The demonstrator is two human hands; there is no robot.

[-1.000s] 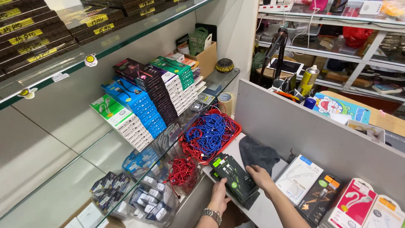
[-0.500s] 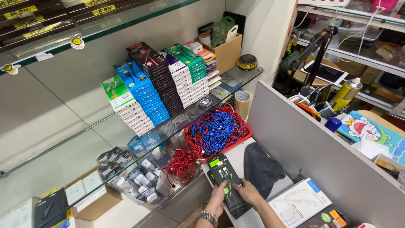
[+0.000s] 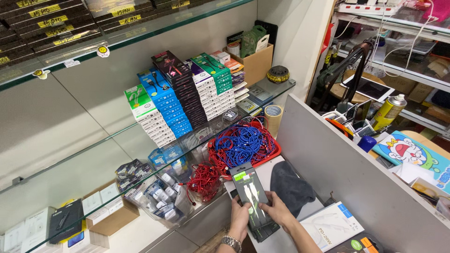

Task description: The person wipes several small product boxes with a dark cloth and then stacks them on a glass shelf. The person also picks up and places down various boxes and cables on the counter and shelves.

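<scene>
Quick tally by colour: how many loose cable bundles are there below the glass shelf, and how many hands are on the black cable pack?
Blue cable bundle: 1
Red cable bundles: 2, one of them under the blue
Hands on the black cable pack: 2, left hand and right hand
Total: 5

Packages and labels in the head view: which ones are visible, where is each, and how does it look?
Black cable package: flat, green top corner, held by left hand and right hand.
Boxed stacks: glass shelf, leaning rows in green, blue, black, white.
Yellow price labels: top shelf, on dark boxes.
White charger box: counter, right of the hands, blue corner.
Cardboard box: shelf's far end, brown.
</scene>
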